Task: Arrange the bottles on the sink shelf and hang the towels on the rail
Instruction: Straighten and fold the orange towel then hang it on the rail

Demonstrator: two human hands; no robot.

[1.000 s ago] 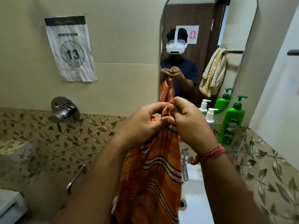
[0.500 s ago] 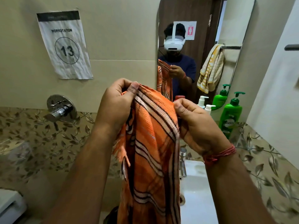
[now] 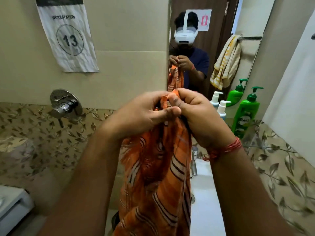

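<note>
— What are you holding there, and how is it behaving?

— I'm holding the orange striped towel (image 3: 158, 176) in the middle of the frame. It's hanging from my fingers down to the bottom edge, folding on itself as it goes. I'm judging it thin, light and limp; nothing about it looks slippery or fragile, but it won't keep any shape, so I'm taking it by the top hem, where the cloth is bunched.

— Where is that hem against your fingers?

— It's sitting between both hands, just above centre. My left hand (image 3: 141, 113) is pinching it from the left, thumb lying across the front of the cloth. My right hand (image 3: 201, 114) is curling round it from the right, fingertips pressing into the gathered edge. The two hands are touching there, and only a small orange tuft is poking out above them.

— And around you?

— The green pump bottle (image 3: 245, 113) and a white pump bottle (image 3: 221, 108) are standing at the right of the frame, beside the mirror (image 3: 219, 48). In its reflection, upper right, a yellow striped towel (image 3: 226, 63) is already hanging on a rail (image 3: 250, 37). I'm guessing mine belongs beside it, spread out wide rather than bunched.
</note>
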